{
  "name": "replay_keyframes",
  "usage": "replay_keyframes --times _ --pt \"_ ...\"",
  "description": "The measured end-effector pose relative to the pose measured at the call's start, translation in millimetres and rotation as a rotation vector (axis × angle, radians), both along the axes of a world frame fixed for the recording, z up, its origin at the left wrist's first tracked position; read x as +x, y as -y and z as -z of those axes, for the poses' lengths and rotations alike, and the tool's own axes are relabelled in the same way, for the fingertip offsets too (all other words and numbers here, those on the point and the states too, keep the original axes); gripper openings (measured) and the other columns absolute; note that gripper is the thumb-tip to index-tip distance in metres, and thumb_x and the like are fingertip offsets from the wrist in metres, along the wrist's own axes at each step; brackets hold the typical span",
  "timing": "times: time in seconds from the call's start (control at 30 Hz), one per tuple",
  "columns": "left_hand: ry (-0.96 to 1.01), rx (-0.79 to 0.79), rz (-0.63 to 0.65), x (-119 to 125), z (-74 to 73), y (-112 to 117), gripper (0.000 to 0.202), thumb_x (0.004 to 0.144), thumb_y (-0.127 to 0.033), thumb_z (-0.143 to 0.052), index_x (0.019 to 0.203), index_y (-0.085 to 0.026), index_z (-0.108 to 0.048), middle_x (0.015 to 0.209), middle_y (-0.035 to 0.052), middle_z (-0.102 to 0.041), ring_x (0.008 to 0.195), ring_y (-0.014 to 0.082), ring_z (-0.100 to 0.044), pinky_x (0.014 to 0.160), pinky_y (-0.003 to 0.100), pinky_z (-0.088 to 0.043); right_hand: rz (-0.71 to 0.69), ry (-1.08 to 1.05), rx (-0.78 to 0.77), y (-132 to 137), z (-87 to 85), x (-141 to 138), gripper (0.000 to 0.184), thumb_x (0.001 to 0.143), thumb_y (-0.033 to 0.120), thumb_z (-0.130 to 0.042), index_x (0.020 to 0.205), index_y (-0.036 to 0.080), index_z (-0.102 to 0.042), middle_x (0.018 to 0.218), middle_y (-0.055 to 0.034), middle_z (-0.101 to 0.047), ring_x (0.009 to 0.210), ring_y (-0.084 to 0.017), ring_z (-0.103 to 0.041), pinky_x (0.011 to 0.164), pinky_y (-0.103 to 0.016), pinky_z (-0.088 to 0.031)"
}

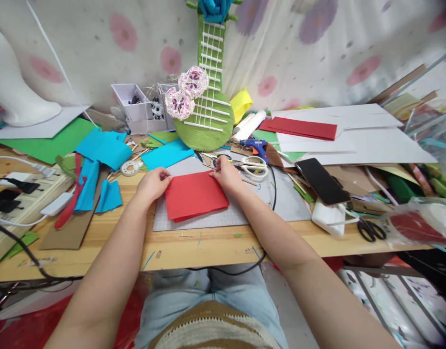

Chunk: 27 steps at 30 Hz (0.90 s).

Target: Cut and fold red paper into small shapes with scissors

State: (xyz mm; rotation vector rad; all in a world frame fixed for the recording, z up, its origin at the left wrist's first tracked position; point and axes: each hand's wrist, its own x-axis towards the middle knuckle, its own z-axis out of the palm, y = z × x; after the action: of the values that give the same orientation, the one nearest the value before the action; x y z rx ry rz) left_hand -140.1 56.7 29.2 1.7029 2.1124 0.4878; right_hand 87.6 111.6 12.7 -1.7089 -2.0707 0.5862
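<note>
A folded sheet of red paper (197,196) lies over the grey cutting mat (281,208), its layers slightly offset along the lower edge. My left hand (155,183) pinches its upper left corner, fingers closed. At the upper right corner, my right hand (227,175) grips the paper between thumb and fingers. White-handled scissors (255,167) rest just beyond my right hand. Behind them sits a blue glue gun (255,148). Pieces of blue crepe paper (167,154) lie past my left hand.
A green guitar-shaped craft piece (208,121) with paper flowers stands at the back. On the right are a black phone (323,182), black scissors (371,230) and a folded red strip (299,128). A power strip (30,208) with cables occupies the left, beside a white tape roll (130,168).
</note>
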Motion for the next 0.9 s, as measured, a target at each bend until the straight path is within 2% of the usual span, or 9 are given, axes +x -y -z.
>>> replay_keyframes --times 0.3,0.5,0.9 --pt "-0.029 -0.003 -0.045 2.9 0.4 1.1 0.017 0.078 -0.03 -0.056 0.091 -0.019 -0.059 0.092 0.0034 -0.068 0.083 0.0191 -0.061 0.066 0.028 -0.042 0.0 0.056 0.002 4.3 -4.3 -4.6 0.025 0.081 0.02 -0.053 0.104 0.016 -0.042 0.103 -0.011 -0.059 0.09 -0.022 -0.058 0.076 -0.033 -0.042" --pt "-0.054 -0.001 -0.071 2.8 2.4 0.4 0.029 0.078 -0.035 -0.057 0.103 -0.019 -0.055 0.092 0.0024 -0.067 0.086 0.0195 -0.061 0.064 0.028 -0.04 -0.007 0.079 0.018 4.3 -3.7 -4.4 0.023 0.082 0.021 -0.053 0.101 0.017 -0.042 0.103 -0.0109 -0.058 0.088 -0.022 -0.057 0.075 -0.033 -0.042" --pt "-0.081 0.005 -0.072 3.1 3.5 0.3 0.027 0.08 -0.035 -0.056 0.102 -0.021 -0.053 0.095 0.0033 -0.067 0.088 0.02 -0.061 0.066 0.029 -0.041 -0.024 0.075 0.145 5.1 2.5 -4.8 0.014 0.083 0.016 -0.054 0.092 0.017 -0.044 0.101 -0.009 -0.053 0.088 -0.02 -0.052 0.073 -0.03 -0.04"
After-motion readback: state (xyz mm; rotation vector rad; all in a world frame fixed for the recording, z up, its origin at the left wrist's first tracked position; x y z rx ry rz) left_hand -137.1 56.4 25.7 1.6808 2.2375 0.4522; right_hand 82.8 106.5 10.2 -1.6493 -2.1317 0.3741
